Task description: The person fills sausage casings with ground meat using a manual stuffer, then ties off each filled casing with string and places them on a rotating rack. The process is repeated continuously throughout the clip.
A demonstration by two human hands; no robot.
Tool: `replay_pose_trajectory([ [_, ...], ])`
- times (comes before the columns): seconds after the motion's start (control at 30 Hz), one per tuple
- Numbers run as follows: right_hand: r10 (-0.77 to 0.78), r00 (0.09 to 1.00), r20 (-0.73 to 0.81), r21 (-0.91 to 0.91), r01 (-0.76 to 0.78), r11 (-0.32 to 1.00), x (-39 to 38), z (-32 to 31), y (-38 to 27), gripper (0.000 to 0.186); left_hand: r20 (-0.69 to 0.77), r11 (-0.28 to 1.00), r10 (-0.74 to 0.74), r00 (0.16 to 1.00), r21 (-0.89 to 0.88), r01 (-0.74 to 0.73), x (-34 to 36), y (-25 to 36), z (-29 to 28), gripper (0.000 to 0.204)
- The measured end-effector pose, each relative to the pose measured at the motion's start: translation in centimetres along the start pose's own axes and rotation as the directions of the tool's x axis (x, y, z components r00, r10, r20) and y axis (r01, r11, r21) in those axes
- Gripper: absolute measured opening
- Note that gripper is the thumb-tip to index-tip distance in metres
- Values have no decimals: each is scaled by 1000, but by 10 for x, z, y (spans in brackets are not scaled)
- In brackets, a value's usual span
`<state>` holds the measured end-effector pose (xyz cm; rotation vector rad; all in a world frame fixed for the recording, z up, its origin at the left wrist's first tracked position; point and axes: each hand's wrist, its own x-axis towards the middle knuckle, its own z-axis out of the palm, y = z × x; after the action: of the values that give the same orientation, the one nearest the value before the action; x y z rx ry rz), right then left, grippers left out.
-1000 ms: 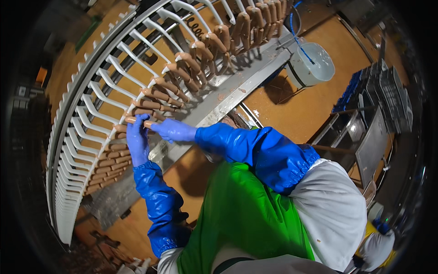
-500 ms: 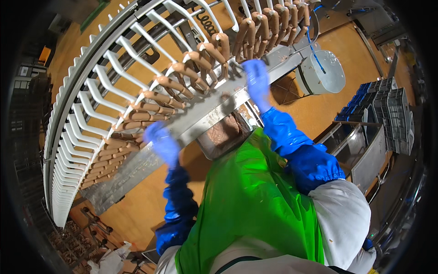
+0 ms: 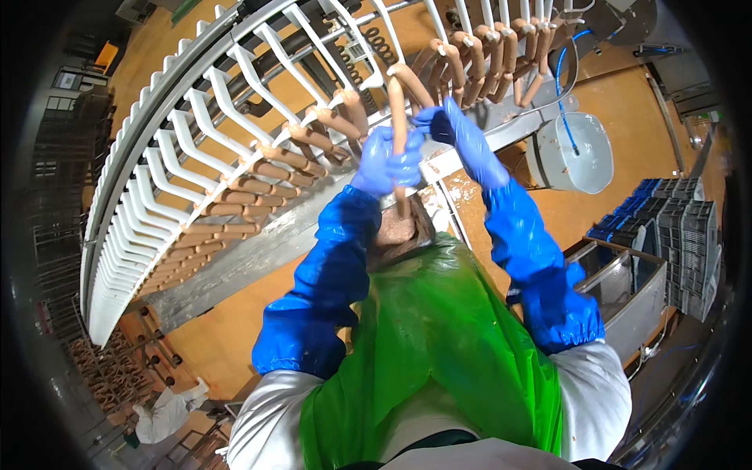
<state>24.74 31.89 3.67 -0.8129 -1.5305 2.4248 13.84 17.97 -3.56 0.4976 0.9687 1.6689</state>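
My left hand (image 3: 389, 162), in a purple-blue glove, is wrapped around a hanging link of tan sausage (image 3: 398, 110). That link's lower end dangles over a tub of pinkish-brown meat (image 3: 398, 225) in front of my green apron. My right hand (image 3: 468, 145), gloved alike, is beside it, its fingers closed around the low end of the neighbouring link (image 3: 412, 84); part of the grip is hidden. Both links hang from one white hook of a curved rack (image 3: 227, 102). Linked sausages hang in loops from the hooks on either side.
Below the hooks runs a long wet metal trough (image 3: 211, 290). At right are a whitish bin (image 3: 583, 153), a blue hose (image 3: 561, 86), stacked grey and blue crates (image 3: 666, 211) and a metal cart (image 3: 627, 274). A person in white (image 3: 168, 411) is far off at lower left.
My left hand has moved right and up from the trough and taken hold of a sausage link. My right hand has shifted right. The hooks with sausages have shifted to the right in view.
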Motion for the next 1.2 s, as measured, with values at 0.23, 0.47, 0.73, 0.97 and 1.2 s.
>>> replay_pose_trajectory([
  [0.23, -273, 953, 132, 489, 177, 854, 37, 16, 34, 18, -277, 820, 105, 955, 568, 74, -5, 27, 21, 24],
  [0.47, -645, 730, 226, -440, 667, 601, 2, -2, 59, 21, -341, 950, 266, 902, -64, -305, 42, 59, 39, 20],
  [0.73, -128, 990, 64, -39, 130, 991, -28, -32, 96, 17, -486, 960, 236, 841, -17, -280, 33, 49, 45, 35],
  [0.97, -721, 603, 341, -492, 768, 410, 30, -21, 68, 22, -464, 979, 130, 876, 202, -38, 11, 44, 5, 42],
  [1.2, -59, 930, 362, 123, 15, 992, 144, 36, 60, 30, -187, 53, 739, 647, 974, 220, 2, 37, -65, 26],
])
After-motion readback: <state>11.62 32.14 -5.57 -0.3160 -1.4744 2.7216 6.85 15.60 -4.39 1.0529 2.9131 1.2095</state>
